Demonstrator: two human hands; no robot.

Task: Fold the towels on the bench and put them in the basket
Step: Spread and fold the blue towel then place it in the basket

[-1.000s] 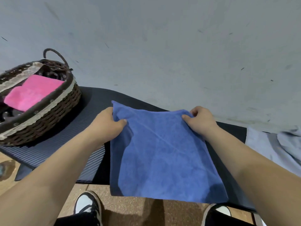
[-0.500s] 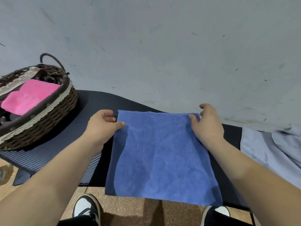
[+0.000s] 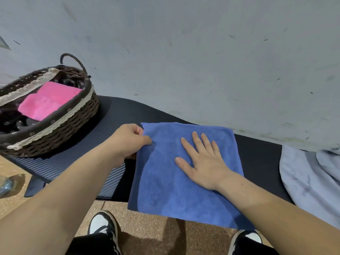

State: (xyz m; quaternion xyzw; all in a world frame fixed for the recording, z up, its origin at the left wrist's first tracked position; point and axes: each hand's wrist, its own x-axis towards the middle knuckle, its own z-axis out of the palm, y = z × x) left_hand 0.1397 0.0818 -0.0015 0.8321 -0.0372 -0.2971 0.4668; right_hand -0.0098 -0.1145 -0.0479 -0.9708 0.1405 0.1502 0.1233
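Observation:
A blue towel (image 3: 165, 184) lies spread on the black bench (image 3: 117, 116), its near edge hanging over the bench's front. My left hand (image 3: 127, 142) pinches the towel's far left edge between thumb and fingers. My right hand (image 3: 202, 162) rests flat on the towel's middle, palm down, fingers spread. At the left end of the bench stands a dark wicker basket (image 3: 60, 126) with a lace-trimmed liner and a loop handle. A folded pink towel (image 3: 49, 100) lies inside it.
A pale grey-blue towel (image 3: 311, 177) lies crumpled on the bench at the right edge. A grey wall rises directly behind the bench. Below are a brown speckled floor, my two black-and-white shoes (image 3: 103, 225) and a shiny object (image 3: 5, 184) at far left.
The towel has been laid flat on the bench. My right hand let go of the far right corner and now presses flat on the middle. My left hand kept its grip.

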